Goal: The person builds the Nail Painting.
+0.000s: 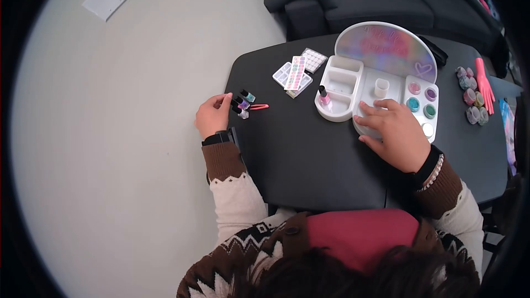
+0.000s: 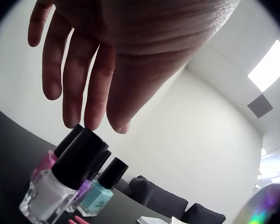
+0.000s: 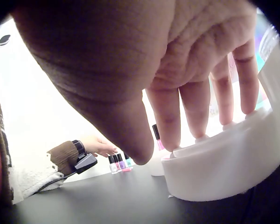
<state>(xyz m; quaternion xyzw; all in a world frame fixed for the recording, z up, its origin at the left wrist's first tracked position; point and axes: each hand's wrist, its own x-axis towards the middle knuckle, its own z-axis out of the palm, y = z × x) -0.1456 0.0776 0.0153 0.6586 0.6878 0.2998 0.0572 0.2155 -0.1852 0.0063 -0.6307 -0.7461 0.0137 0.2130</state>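
Several small nail polish bottles with black caps, white (image 2: 47, 198), turquoise (image 2: 97, 196), purple and pink, stand grouped near the table's left edge. My left hand (image 1: 213, 115) hangs over them, fingers pointing down and holding nothing; in the left wrist view its fingertips are right at the caps. On the right, my right hand (image 1: 398, 135) rests its spread fingertips on the front part of a white nail-art station (image 1: 361, 89), thumb near its edge. A bottle of pink nail polish (image 1: 324, 97) stands in the station's front left compartment.
Pink tweezers (image 1: 259, 107) lie beside the bottles. A sticker sheet (image 1: 295, 72) overlaps clear cases behind them. Glitter pots (image 1: 413, 104) sit in the station's right side. A pink model hand (image 1: 485, 88) and several small jars (image 1: 473, 115) lie at the table's right.
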